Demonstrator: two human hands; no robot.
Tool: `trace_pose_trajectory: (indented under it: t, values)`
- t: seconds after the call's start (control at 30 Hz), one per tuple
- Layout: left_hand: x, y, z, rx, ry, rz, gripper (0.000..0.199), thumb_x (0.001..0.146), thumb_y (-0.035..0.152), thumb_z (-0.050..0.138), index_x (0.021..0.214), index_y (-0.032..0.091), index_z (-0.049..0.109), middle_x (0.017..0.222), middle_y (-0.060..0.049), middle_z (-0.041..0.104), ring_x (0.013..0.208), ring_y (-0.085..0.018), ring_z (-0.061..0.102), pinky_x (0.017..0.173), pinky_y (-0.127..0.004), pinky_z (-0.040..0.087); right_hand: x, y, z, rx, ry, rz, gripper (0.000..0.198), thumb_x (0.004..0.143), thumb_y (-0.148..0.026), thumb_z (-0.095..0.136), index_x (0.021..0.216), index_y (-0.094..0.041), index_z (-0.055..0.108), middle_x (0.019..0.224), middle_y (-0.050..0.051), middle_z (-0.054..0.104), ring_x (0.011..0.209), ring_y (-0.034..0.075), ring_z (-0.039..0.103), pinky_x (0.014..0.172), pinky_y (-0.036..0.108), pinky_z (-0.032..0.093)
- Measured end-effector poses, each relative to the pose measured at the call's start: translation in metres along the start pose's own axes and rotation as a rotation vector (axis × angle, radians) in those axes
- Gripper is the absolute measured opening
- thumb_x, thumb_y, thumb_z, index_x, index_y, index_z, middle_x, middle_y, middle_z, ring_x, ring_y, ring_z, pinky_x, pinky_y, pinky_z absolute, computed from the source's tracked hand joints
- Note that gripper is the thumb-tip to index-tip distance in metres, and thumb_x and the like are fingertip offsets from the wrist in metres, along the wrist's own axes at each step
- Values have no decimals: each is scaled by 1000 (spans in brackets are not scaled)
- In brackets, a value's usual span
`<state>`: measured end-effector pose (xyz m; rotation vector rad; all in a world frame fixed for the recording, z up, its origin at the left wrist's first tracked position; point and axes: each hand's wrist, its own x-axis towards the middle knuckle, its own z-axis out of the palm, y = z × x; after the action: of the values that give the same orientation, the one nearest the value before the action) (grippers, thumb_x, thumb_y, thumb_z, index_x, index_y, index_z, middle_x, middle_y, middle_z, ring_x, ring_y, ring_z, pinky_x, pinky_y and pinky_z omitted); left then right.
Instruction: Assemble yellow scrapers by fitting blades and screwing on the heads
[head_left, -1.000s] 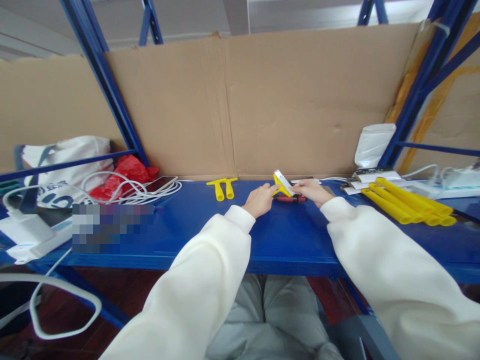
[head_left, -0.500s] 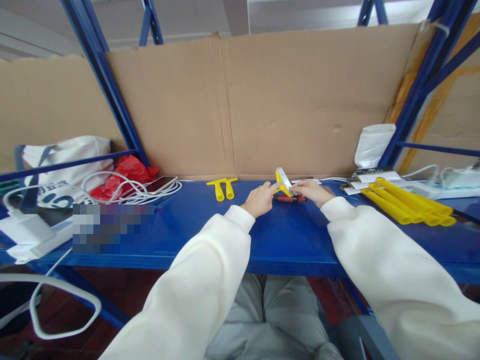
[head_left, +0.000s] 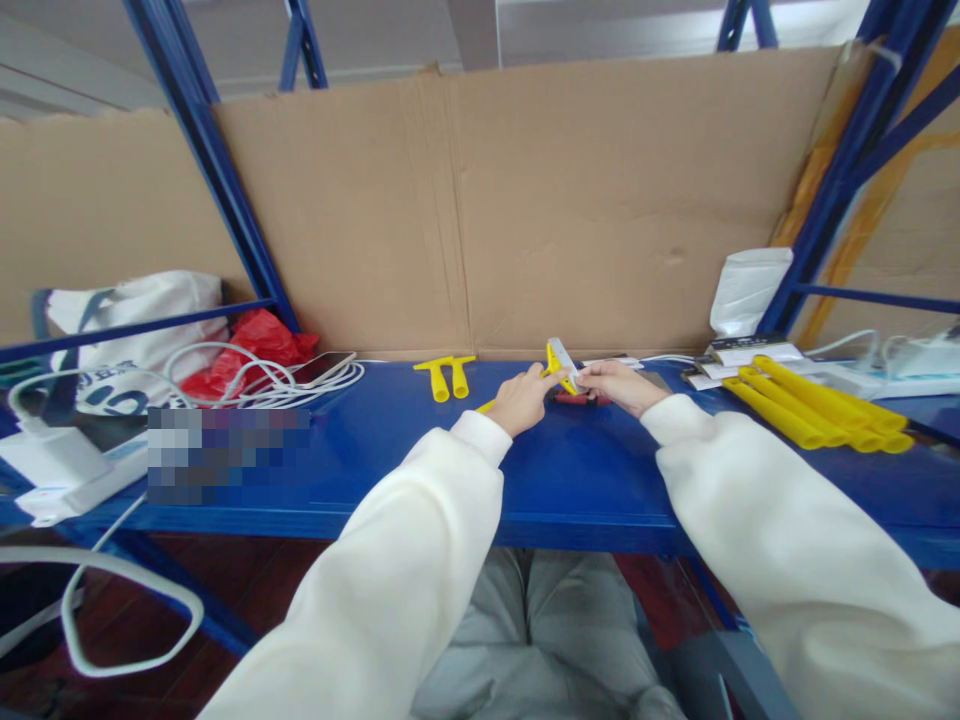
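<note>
In the middle of the blue bench, my left hand (head_left: pixel 521 398) is closed round the handle of a yellow T-shaped scraper (head_left: pixel 556 368). Its handle end shows beside my left wrist. A pale flat strip (head_left: pixel 563 358) lies along the scraper's head, slanting down to the right. The fingertips of my right hand (head_left: pixel 616 384) pinch the lower end of this strip. Just under both hands lies a red-and-black tool (head_left: pixel 576 398), partly hidden, its kind unclear. Two more yellow T-shaped handles (head_left: pixel 445 378) rest to the left.
Several yellow tubes (head_left: pixel 817 405) are piled on the right, near small boxes (head_left: pixel 750 350) and a white pouch (head_left: pixel 751 290). White cables (head_left: pixel 322 385), a red plastic bag (head_left: pixel 259 350) and a cloth bag (head_left: pixel 142 340) crowd the left. Cardboard (head_left: pixel 600 210) stands behind the bench.
The scraper has turned slightly in my hands and shifted a little left. Its handle end now shows by my left wrist. My right fingers have moved slightly left on the strip.
</note>
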<state>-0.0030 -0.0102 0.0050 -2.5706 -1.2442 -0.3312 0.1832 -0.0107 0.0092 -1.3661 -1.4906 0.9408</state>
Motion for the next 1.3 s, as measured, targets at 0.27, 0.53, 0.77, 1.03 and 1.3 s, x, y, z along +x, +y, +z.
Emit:
trace_pose_trajectory:
  t: [0.27,0.53,0.77,1.03,1.3]
  values:
    - [0,-1,0,-2,13,9,64,90,9,39,148,35,35,121,-9,50,101,-21,63,85,-33,51,-2,-3,1,80,-25,32,5,68,-17,68,66,-16,64,56,-1,61,49,7,47,48,19,38]
    - [2,-1,2,-60,22,30,63,90,9,38,147,35,37,117,-8,50,102,-21,63,88,-32,50,-2,-2,3,135,1,22,7,73,-18,66,66,-15,63,55,-1,60,53,9,51,53,21,42]
    - [1,1,0,-82,16,22,62,91,10,39,146,37,39,116,-7,50,101,-20,63,88,-31,49,-5,-7,3,70,2,14,9,74,-14,63,65,-15,63,55,-1,60,50,7,48,52,20,39]
    - [3,-1,3,-109,-7,98,57,93,13,35,146,34,38,113,-6,53,99,-20,64,85,-30,49,-5,-9,3,146,45,88,14,78,-14,60,64,-15,59,51,0,58,47,9,50,48,20,37]
    - [0,9,1,-87,-17,202,53,96,18,35,146,36,36,114,-4,54,101,-19,63,85,-29,49,0,-2,0,97,85,47,23,79,-24,65,61,-17,52,44,-5,44,39,6,36,40,20,25]
